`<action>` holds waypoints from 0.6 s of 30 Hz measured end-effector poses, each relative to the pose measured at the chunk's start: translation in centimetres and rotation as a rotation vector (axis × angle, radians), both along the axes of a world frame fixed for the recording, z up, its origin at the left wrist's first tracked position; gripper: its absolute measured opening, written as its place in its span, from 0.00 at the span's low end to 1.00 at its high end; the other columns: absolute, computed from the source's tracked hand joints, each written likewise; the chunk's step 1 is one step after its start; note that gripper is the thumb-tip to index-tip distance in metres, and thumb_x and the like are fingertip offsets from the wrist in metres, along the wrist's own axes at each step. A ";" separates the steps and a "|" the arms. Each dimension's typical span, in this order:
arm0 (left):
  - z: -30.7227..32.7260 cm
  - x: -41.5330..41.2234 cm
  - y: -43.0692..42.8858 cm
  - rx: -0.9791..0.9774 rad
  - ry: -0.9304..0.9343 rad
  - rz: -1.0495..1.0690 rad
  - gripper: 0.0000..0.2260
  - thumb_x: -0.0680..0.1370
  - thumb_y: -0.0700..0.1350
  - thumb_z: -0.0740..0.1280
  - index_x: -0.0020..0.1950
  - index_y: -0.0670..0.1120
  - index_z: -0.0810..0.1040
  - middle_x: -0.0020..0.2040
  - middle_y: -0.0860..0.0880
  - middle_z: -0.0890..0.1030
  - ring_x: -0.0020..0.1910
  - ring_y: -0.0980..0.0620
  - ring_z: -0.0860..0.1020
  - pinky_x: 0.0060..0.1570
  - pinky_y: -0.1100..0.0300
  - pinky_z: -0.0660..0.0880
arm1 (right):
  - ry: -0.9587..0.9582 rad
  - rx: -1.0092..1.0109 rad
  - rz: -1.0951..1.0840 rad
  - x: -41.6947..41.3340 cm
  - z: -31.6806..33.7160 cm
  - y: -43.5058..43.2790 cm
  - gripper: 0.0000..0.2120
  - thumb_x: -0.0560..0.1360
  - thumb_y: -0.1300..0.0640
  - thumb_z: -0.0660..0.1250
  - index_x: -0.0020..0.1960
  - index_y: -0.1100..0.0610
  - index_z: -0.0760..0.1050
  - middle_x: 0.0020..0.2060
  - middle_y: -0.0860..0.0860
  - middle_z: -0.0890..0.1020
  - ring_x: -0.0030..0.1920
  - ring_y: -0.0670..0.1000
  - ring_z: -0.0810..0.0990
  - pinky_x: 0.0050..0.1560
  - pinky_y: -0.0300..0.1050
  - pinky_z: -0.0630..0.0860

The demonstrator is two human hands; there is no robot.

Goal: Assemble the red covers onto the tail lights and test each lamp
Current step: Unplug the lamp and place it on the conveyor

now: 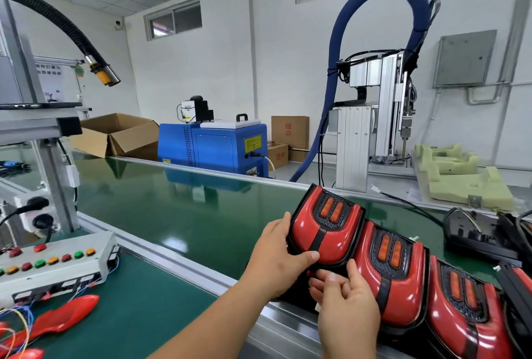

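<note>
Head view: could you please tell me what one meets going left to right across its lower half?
Button box → loose red cover → held tail light → second tail light → third tail light.
</note>
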State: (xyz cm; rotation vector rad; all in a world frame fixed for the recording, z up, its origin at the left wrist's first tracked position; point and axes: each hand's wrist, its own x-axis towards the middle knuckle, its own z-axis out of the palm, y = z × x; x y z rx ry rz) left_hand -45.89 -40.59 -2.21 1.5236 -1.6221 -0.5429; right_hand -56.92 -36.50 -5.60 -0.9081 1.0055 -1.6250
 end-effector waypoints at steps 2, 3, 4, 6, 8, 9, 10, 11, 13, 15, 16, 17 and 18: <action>0.1 -0.1 -0.2 -0.016 -0.070 0.010 0.42 0.73 0.53 0.73 0.79 0.48 0.52 0.72 0.53 0.63 0.69 0.56 0.65 0.65 0.68 0.59 | 0.008 0.003 0.029 0.0 0.1 -0.2 0.30 0.80 0.68 0.59 0.78 0.59 0.53 0.44 0.57 0.82 0.41 0.52 0.82 0.32 0.31 0.78; 0.3 -0.2 -0.3 -0.010 -0.092 0.007 0.42 0.73 0.53 0.73 0.79 0.48 0.52 0.71 0.52 0.63 0.69 0.56 0.65 0.64 0.68 0.59 | 0.015 0.006 0.040 0.0 0.1 -0.3 0.30 0.80 0.68 0.60 0.79 0.58 0.52 0.44 0.57 0.82 0.41 0.52 0.82 0.32 0.33 0.78; 0.4 -0.3 -0.5 -0.001 -0.105 0.005 0.42 0.73 0.54 0.72 0.79 0.48 0.52 0.71 0.52 0.63 0.69 0.55 0.66 0.64 0.68 0.60 | 0.021 0.008 0.049 0.0 0.2 -0.5 0.31 0.80 0.68 0.60 0.79 0.58 0.52 0.44 0.57 0.82 0.41 0.51 0.82 0.33 0.35 0.77; 0.7 -0.3 -0.7 0.020 -0.123 0.002 0.41 0.74 0.54 0.72 0.79 0.48 0.53 0.71 0.51 0.63 0.69 0.54 0.66 0.65 0.66 0.61 | 0.024 0.013 0.068 0.1 0.2 -0.8 0.32 0.80 0.68 0.60 0.79 0.58 0.50 0.44 0.56 0.82 0.42 0.52 0.82 0.39 0.39 0.76; 0.9 -0.4 -0.8 0.030 -0.139 -0.001 0.41 0.74 0.54 0.72 0.79 0.48 0.53 0.71 0.50 0.63 0.69 0.53 0.66 0.68 0.64 0.61 | 0.031 0.019 0.074 0.2 0.3 -1.1 0.32 0.80 0.69 0.60 0.79 0.59 0.49 0.43 0.56 0.82 0.41 0.52 0.82 0.40 0.41 0.76; 1.0 -0.3 -0.8 0.029 -0.146 0.000 0.40 0.74 0.54 0.72 0.79 0.47 0.53 0.71 0.50 0.64 0.70 0.53 0.66 0.69 0.63 0.61 | 0.038 0.017 0.070 0.2 0.3 -1.1 0.32 0.80 0.69 0.60 0.79 0.59 0.49 0.43 0.55 0.82 0.40 0.51 0.82 0.40 0.41 0.76; 1.0 -0.3 -0.8 0.026 -0.148 0.000 0.40 0.74 0.54 0.72 0.79 0.47 0.54 0.71 0.49 0.64 0.70 0.53 0.66 0.69 0.62 0.61 | 0.047 0.016 0.063 0.2 0.3 -1.2 0.33 0.79 0.70 0.60 0.79 0.59 0.50 0.42 0.55 0.82 0.39 0.50 0.81 0.39 0.41 0.77; 0.9 -0.2 -0.7 0.026 -0.139 -0.002 0.41 0.73 0.55 0.72 0.79 0.47 0.54 0.72 0.49 0.64 0.70 0.53 0.65 0.70 0.61 0.62 | 0.053 0.015 0.057 0.3 0.3 -1.1 0.33 0.79 0.70 0.60 0.79 0.59 0.50 0.42 0.54 0.82 0.39 0.50 0.81 0.39 0.41 0.77; 0.7 -0.3 -0.5 0.041 -0.105 -0.018 0.43 0.73 0.56 0.72 0.80 0.47 0.50 0.73 0.49 0.62 0.72 0.53 0.63 0.71 0.60 0.61 | 0.055 0.019 0.044 0.3 0.2 -1.0 0.33 0.79 0.71 0.60 0.79 0.58 0.50 0.42 0.54 0.82 0.39 0.50 0.81 0.36 0.39 0.79; 0.3 -0.3 -0.1 0.051 -0.073 -0.028 0.47 0.73 0.58 0.72 0.80 0.48 0.44 0.75 0.50 0.58 0.74 0.52 0.60 0.72 0.56 0.60 | 0.069 0.017 0.009 0.5 0.2 -0.6 0.34 0.79 0.71 0.60 0.79 0.57 0.50 0.42 0.53 0.81 0.38 0.48 0.81 0.34 0.36 0.79; 0.2 -0.4 0.1 0.052 -0.060 -0.030 0.48 0.72 0.59 0.72 0.79 0.49 0.42 0.76 0.51 0.56 0.75 0.51 0.58 0.73 0.54 0.60 | 0.087 0.011 -0.018 0.7 0.2 -0.4 0.35 0.78 0.72 0.60 0.79 0.56 0.50 0.42 0.53 0.82 0.38 0.48 0.81 0.36 0.37 0.79; 0.1 -0.4 0.3 0.052 -0.052 -0.030 0.49 0.72 0.59 0.72 0.79 0.50 0.41 0.76 0.51 0.55 0.75 0.51 0.57 0.73 0.52 0.60 | 0.105 0.000 -0.041 0.8 0.3 -0.1 0.35 0.78 0.72 0.60 0.79 0.56 0.50 0.42 0.53 0.82 0.39 0.48 0.82 0.39 0.40 0.79; 0.1 -0.4 0.5 0.050 -0.049 -0.029 0.50 0.72 0.60 0.72 0.79 0.50 0.39 0.76 0.52 0.54 0.75 0.51 0.56 0.73 0.51 0.60 | 0.115 -0.009 -0.064 1.1 0.4 0.2 0.35 0.78 0.72 0.60 0.79 0.55 0.50 0.42 0.53 0.82 0.39 0.49 0.82 0.43 0.45 0.78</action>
